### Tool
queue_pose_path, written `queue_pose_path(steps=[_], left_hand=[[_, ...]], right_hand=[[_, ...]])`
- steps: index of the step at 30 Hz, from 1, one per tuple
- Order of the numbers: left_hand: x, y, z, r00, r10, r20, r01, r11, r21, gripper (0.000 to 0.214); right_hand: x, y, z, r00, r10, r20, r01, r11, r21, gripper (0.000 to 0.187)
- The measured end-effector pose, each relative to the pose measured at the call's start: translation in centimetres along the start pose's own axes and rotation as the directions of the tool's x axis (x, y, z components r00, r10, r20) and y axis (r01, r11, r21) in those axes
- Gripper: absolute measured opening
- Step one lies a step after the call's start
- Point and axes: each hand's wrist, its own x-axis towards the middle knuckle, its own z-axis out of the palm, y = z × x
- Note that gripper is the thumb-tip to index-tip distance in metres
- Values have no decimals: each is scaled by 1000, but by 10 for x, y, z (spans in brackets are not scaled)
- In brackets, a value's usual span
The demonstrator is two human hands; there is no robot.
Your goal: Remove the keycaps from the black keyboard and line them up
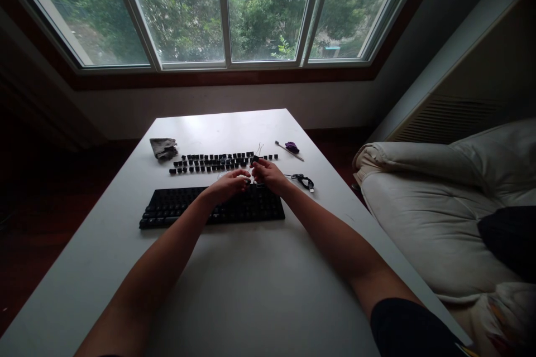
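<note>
A black keyboard [176,206] lies across the white table below both hands. My right hand [270,175] is closed around the small black handle of a wire keycap puller [255,160]; thin wires stick up above the handle and others point down from it. Close beside it, my left hand [229,185] has its fingers pinched by the puller's lower wires, on what looks like a small dark keycap [248,181]. Behind the keyboard, many loose black keycaps [203,168] stand in rows. The hands hide part of the keyboard's upper right area.
On the white table [234,290], a crumpled grey cloth [163,148] lies at the back left. A thin brush-like stick [288,150] and a purple object [292,147] are at the back right. The coiled USB cable [305,181] lies right of my hands. A pale sofa [410,212] stands to the right.
</note>
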Motion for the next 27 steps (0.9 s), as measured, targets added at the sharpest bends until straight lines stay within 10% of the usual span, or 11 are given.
queue_pose_path(steps=[15,27], left_hand=[[35,4,-20,947,150,-284,-98,977,187,26],[89,11,-21,849,528,14,-247,373,895,26]], right_hand=[[12,-7,-28,930,-137,-341,161,986,41,43],[18,-2,-40,900,-159,-407,169,985,-11,42]])
